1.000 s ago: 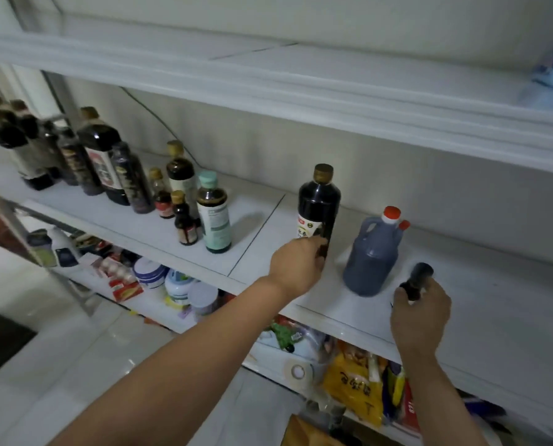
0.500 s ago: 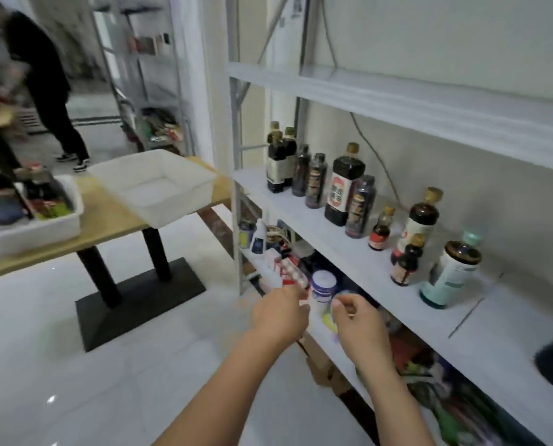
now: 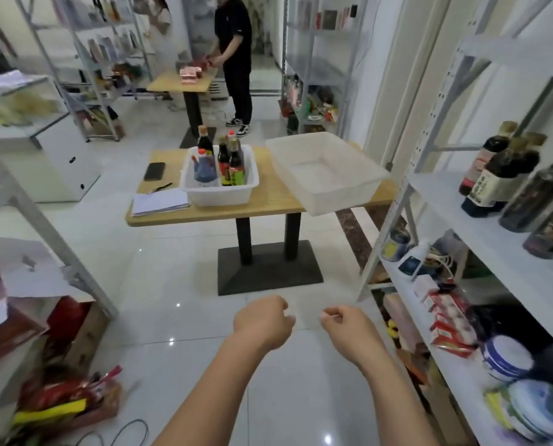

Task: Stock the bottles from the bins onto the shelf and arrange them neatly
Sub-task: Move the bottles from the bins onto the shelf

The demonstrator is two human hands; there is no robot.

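Ahead stands a wooden table [image 3: 211,211] with two white bins. The left bin [image 3: 219,191] holds several dark sauce bottles [image 3: 233,162] and a blue jug [image 3: 204,167]. The right bin [image 3: 328,175] has nothing in it. On the right, the white shelf [image 3: 481,217] carries several dark bottles [image 3: 500,175]. My left hand [image 3: 262,321] and my right hand [image 3: 346,325] hang low over the floor, fingers loosely curled, holding nothing.
A phone [image 3: 154,171], a pen and a notebook [image 3: 159,202] lie on the table's left end. Lower shelves on the right hold boxes and jars [image 3: 506,357]. Two people [image 3: 235,59] stand by a far table. Snack bags [image 3: 66,403] and a cable lie on the floor at left.
I have turned away from the shelf toward the table with the bins. Both hands left the bottles they held on the shelf and dropped, holding nothing.
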